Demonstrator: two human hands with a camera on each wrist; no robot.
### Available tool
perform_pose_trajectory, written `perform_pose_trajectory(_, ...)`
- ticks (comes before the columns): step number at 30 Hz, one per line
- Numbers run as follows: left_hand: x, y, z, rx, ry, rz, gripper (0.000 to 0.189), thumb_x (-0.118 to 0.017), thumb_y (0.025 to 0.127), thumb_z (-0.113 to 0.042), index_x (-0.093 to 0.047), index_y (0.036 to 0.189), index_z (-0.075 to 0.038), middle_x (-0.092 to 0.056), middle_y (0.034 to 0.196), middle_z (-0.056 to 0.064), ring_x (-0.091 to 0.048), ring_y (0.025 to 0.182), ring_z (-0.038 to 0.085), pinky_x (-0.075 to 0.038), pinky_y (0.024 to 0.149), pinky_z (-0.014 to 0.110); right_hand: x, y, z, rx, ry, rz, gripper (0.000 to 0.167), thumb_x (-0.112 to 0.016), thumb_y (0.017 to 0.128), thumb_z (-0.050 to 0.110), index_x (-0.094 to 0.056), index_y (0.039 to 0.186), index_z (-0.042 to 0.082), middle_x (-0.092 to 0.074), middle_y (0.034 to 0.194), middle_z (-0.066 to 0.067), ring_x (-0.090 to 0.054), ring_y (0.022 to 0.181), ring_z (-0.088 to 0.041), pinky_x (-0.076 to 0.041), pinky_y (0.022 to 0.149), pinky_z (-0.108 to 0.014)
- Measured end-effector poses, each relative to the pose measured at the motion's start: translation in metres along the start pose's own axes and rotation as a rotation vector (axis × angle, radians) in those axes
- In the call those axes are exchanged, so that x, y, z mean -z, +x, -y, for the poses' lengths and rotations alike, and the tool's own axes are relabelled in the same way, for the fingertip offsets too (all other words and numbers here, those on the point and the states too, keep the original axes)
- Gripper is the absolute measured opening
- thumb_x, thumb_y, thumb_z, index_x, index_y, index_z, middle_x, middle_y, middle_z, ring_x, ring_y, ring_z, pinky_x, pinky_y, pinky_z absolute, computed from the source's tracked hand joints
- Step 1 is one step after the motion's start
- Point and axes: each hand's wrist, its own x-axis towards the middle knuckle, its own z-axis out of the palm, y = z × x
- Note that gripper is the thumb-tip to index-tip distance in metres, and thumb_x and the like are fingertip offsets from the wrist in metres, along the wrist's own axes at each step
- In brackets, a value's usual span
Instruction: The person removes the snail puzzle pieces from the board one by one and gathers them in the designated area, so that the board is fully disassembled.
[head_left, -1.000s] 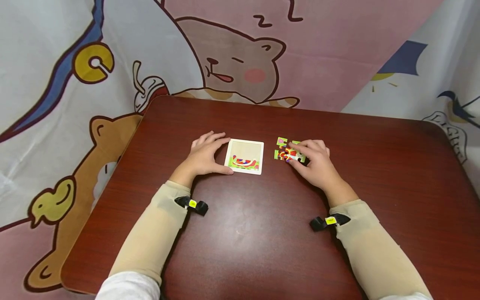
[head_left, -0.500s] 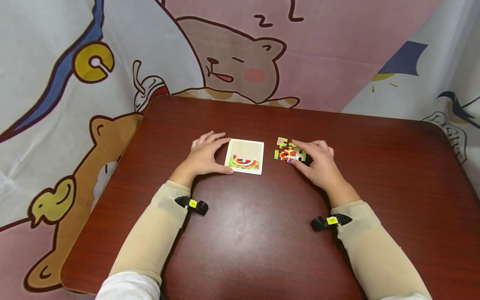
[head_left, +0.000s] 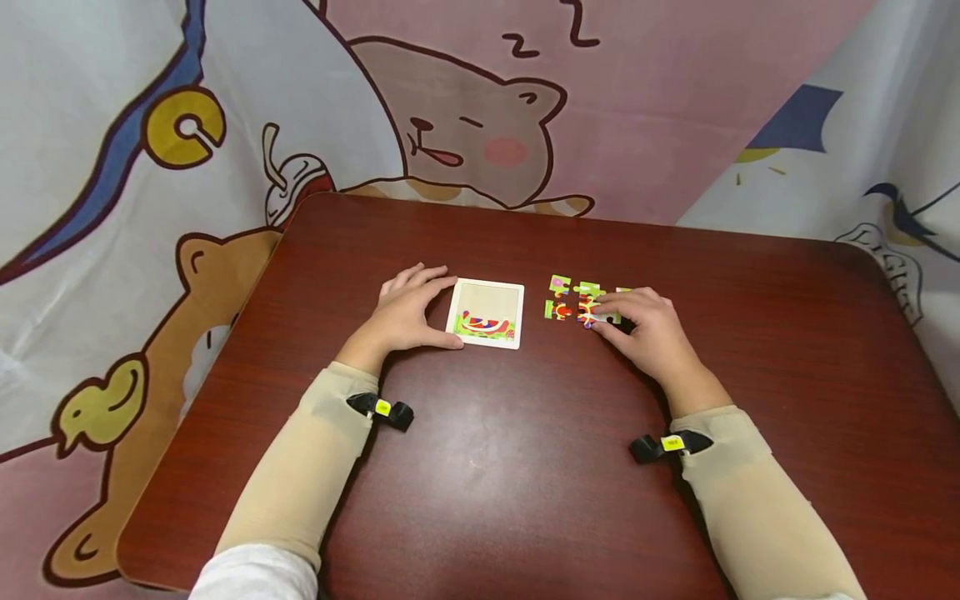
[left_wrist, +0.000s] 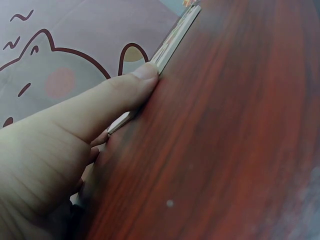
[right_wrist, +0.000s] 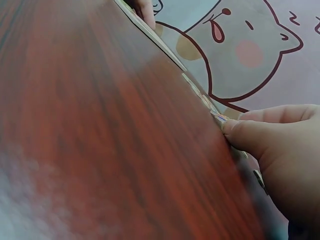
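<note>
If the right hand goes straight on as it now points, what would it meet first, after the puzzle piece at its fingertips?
Past the pinched piece, the right hand would probably meet the mostly green piece beyond it, before the pink-flower piece; depth is hard to judge.

In the head view, the surface (head_left: 480,467) takes the middle and the bottom of the frame, and the cloth (head_left: 450,100) hangs behind it. The tray (head_left: 487,297) lies on the surface near the centre; the placed pieces (head_left: 487,326) are inside it, along its lower side. The left grip (head_left: 405,312) touches the tray from the left. Right of the tray, apart from it, lies the upper left piece (head_left: 559,285), and just below it the lower left piece (head_left: 556,310). Further right is the upper middle piece (head_left: 589,289); below this, the right grip (head_left: 651,332) pinches the lower middle piece (head_left: 585,313)
</note>
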Motion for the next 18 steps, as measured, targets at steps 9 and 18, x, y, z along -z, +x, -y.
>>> perform_pose_trajectory(9,-0.001,0.0018,-0.0008,0.001,0.0,0.002,0.114,-0.091,0.069,-0.069,-0.048,0.163,-0.021,-0.035,0.171,0.003,-0.017,0.16,0.033,-0.017,0.121,0.06,0.0056,-0.0009,-0.0016,0.033,-0.054,0.028,0.017,-0.088,0.087,0.005,-0.084,0.103,0.007,-0.075,0.12,-0.015,-0.062,0.118,-0.039,-0.043,0.092,-0.069)
perform_pose_trajectory(18,-0.0016,0.0015,0.0012,0.004,-0.003,0.002,0.114,-0.092,0.068,-0.068,-0.048,0.162,-0.021,-0.035,0.171,0.002,-0.017,0.16,0.034,-0.017,0.121,0.061,0.0061,0.0032,-0.0021,0.101,-0.067,0.065,0.015,-0.085,0.087,-0.005,-0.082,0.1,0.001,-0.064,0.111,-0.017,-0.058,0.101,-0.039,-0.045,0.088,-0.055)
